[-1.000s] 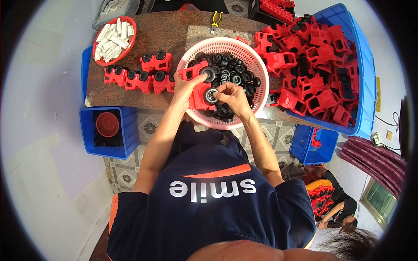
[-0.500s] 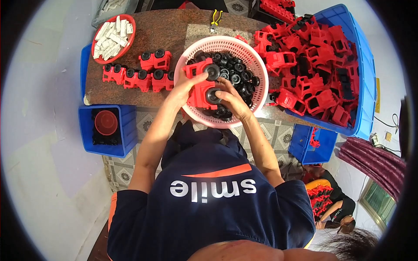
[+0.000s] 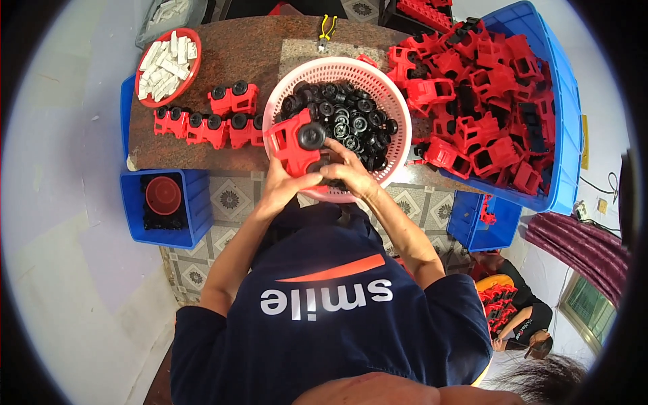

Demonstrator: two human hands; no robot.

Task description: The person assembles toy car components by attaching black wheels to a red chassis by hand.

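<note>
Over the near left part of a pink perforated basket (image 3: 406, 125), a red plastic toy car body (image 3: 285, 143) is held tilted. One black wheel (image 3: 312, 136) sits on its upper right side. My left hand (image 3: 280, 190) grips the body from below left, thumb stretched toward the lower wheel spot. My right hand (image 3: 356, 177) is closed at the body's lower right corner, its fingers and thumb around a second dark wheel that is mostly hidden. Loose black wheels (image 3: 354, 121) fill the basket beneath.
Toy cars with wheels (image 3: 206, 128) stand in rows at left. Behind them is a red bowl (image 3: 196, 59) of white pieces. Yellow-handled pliers (image 3: 327, 30) lie at the back. A large blue crate (image 3: 572, 121) of red bodies stands at right. A person (image 3: 533, 317) sits at lower right.
The toy car has moved left and nearer to me and turned slightly. My right hand's thumb and fingers now cover its lower wheel, which showed plainly before.
</note>
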